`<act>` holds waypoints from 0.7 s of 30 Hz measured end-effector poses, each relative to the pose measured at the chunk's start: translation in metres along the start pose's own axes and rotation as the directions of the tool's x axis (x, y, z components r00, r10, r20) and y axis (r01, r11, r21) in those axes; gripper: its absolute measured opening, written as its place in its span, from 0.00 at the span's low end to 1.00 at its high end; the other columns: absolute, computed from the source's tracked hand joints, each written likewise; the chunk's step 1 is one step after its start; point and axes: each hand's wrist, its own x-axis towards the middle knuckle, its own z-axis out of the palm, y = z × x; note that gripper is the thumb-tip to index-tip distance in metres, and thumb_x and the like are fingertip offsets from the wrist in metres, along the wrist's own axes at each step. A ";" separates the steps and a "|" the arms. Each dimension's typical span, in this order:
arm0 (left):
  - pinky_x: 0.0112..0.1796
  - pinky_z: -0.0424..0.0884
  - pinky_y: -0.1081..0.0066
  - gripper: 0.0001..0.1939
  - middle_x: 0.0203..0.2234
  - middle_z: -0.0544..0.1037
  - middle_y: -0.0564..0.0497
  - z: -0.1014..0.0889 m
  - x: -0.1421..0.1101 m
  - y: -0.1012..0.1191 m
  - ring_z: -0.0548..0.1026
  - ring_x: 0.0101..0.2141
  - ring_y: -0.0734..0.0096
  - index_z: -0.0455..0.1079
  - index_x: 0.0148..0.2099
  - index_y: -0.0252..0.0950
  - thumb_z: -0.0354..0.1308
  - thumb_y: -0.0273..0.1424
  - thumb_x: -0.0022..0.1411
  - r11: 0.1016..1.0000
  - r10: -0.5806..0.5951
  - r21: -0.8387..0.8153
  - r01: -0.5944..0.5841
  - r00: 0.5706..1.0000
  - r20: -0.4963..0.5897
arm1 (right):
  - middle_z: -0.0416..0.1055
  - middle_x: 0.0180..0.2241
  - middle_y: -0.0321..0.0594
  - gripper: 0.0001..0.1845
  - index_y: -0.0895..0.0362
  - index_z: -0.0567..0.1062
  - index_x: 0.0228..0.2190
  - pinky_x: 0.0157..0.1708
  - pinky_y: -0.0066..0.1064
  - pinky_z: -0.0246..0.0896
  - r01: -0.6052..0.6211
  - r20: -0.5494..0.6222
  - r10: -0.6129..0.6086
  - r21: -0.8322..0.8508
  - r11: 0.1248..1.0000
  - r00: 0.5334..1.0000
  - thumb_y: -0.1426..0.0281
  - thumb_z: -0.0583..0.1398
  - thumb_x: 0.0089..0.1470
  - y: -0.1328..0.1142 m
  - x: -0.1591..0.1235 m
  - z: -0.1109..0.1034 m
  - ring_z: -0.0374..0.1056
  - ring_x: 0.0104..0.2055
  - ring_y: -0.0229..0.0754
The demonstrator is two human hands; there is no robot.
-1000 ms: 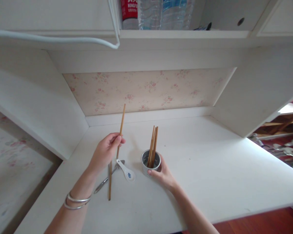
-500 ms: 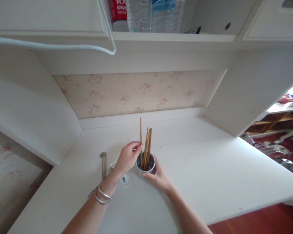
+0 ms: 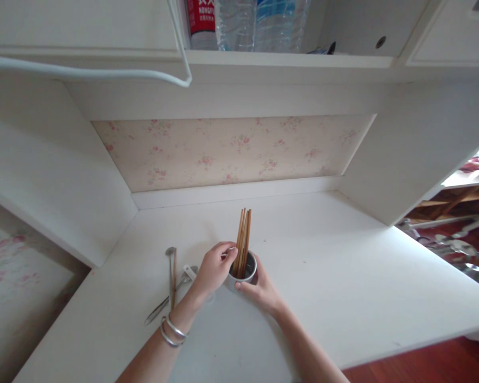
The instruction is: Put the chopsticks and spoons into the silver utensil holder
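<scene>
Several wooden chopsticks (image 3: 244, 229) stand bunched and slightly tilted in a round grey cup (image 3: 232, 281) on the white desk. My left hand (image 3: 215, 268), with two silver bangles on its wrist, is at the cup's left rim. Its thumb and forefinger are pinched on a chopstick at the left of the bunch. My right hand (image 3: 265, 294) wraps round the cup's right side, its thumb at the front. Left of my left hand lie a long-handled spoon (image 3: 170, 271), a single chopstick (image 3: 174, 279), another metal utensil (image 3: 158, 310) and a small white-handled item (image 3: 189, 272), partly hidden.
The white desk (image 3: 327, 266) has side panels left and right and a floral back panel (image 3: 239, 151). Overhead, a shelf (image 3: 287, 58) holds several bottles (image 3: 239, 24). A white bent rod or cable (image 3: 143, 76) hangs at upper left. Metal items (image 3: 461, 250) lie beyond the desk's right edge.
My left hand has lowered the chopstick into the cup, and it now stands close against the others. My right hand keeps its hold on the cup. The view has shifted slightly.
</scene>
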 end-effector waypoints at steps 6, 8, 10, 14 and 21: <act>0.57 0.62 0.61 0.38 0.58 0.67 0.43 0.010 -0.032 -0.001 0.66 0.57 0.58 0.54 0.64 0.38 0.64 0.39 0.56 0.954 -0.037 -0.290 0.080 0.988 0.153 | 0.68 0.54 0.46 0.39 0.51 0.61 0.57 0.56 0.48 0.58 -0.032 0.005 0.032 -0.029 0.999 0.999 0.62 0.69 0.46 -0.001 -0.002 0.000 0.65 0.55 0.53; 0.59 0.58 0.60 0.46 0.60 0.64 0.42 0.015 -0.038 -0.007 0.63 0.59 0.56 0.48 0.66 0.38 0.68 0.38 0.51 0.932 -0.042 -0.353 0.084 0.991 0.125 | 0.68 0.54 0.47 0.38 0.52 0.61 0.57 0.55 0.47 0.59 -0.045 0.024 0.045 -0.019 0.999 0.999 0.62 0.68 0.48 -0.001 -0.003 0.000 0.65 0.55 0.53; 0.60 0.57 0.59 0.49 0.60 0.63 0.41 0.020 -0.041 -0.012 0.63 0.59 0.56 0.46 0.66 0.37 0.69 0.37 0.49 0.916 -0.059 -0.392 0.085 0.995 0.078 | 0.66 0.56 0.48 0.39 0.53 0.60 0.58 0.56 0.48 0.58 -0.064 0.058 0.065 -0.027 0.998 0.996 0.64 0.68 0.47 -0.001 -0.005 -0.003 0.64 0.56 0.53; 0.58 0.60 0.56 0.44 0.56 0.68 0.42 0.024 -0.042 -0.016 0.66 0.56 0.55 0.51 0.64 0.38 0.68 0.37 0.50 0.901 -0.074 -0.425 0.087 0.996 0.045 | 0.57 0.62 0.43 0.43 0.47 0.54 0.61 0.62 0.52 0.46 -0.064 -0.002 0.064 -0.084 0.994 0.998 0.70 0.65 0.47 -0.007 -0.013 -0.008 0.53 0.64 0.51; 0.54 0.64 0.55 0.47 0.48 0.75 0.42 0.024 -0.045 -0.022 0.71 0.50 0.53 0.56 0.62 0.38 0.72 0.38 0.43 0.882 -0.100 -0.465 0.077 0.995 -0.026 | 0.69 0.44 0.40 0.18 0.50 0.69 0.45 0.53 0.39 0.58 0.271 -0.270 -0.428 -0.467 0.841 0.863 0.75 0.59 0.52 -0.068 -0.018 0.035 0.66 0.50 0.43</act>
